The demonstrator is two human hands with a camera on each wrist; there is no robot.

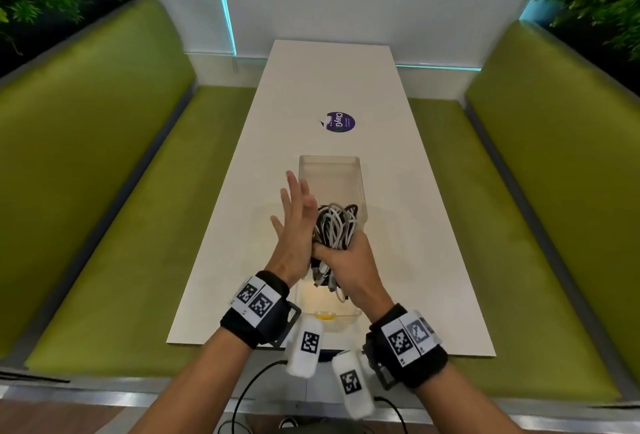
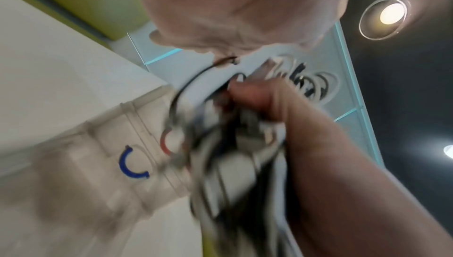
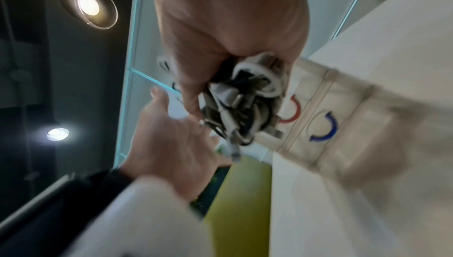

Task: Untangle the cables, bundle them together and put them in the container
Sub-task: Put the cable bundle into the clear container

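Note:
A bundle of black and white cables (image 1: 334, 227) is gripped in my right hand (image 1: 341, 258) above the near half of a clear plastic container (image 1: 330, 165) on the white table (image 1: 398, 225). Plug ends hang below the fist. My left hand (image 1: 294, 215) is just left of the bundle, fingers straight and spread, holding nothing. In the right wrist view the right hand (image 3: 230, 34) is curled round the cable bundle (image 3: 245, 106), with the open left hand (image 3: 171, 137) beside it and the blurred container (image 3: 331, 106) behind. The left wrist view shows the cables (image 2: 220, 145) and the container (image 2: 102, 154), both blurred.
A round purple sticker (image 1: 341, 122) lies on the table beyond the container. Green benches (image 1: 114, 191) run along both long sides of the table. A small yellow piece (image 1: 325, 316) sits at the container's near end. The table's near edge is just below my wrists.

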